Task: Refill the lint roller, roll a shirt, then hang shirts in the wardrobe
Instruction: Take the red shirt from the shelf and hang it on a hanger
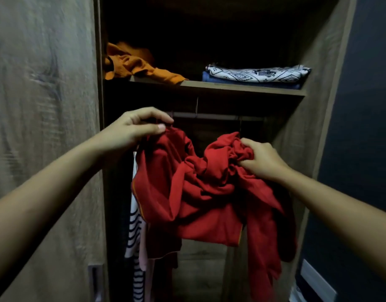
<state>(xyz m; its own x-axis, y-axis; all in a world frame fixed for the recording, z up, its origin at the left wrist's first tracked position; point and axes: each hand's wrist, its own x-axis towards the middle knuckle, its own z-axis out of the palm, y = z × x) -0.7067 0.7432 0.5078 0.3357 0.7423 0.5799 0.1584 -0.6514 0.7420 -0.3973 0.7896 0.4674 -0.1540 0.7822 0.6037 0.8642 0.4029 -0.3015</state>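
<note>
A red shirt (pixel 200 199) hangs crumpled in front of the open wardrobe, just below the hanging rail (pixel 218 116). My left hand (pixel 137 127) pinches its upper left part right under the rail; a hanger hook may be between the fingers, but I cannot tell. My right hand (pixel 261 159) is closed on a bunched fold of the same shirt at the right. The rest of the cloth sags between and below both hands.
A striped shirt (pixel 134 234) and darker garments hang at the left of the rail. On the shelf (pixel 242 88) above lie an orange garment (pixel 135 64) and folded patterned cloths (pixel 257 75). The wardrobe door (pixel 44 127) stands at the left, a dark wall at the right.
</note>
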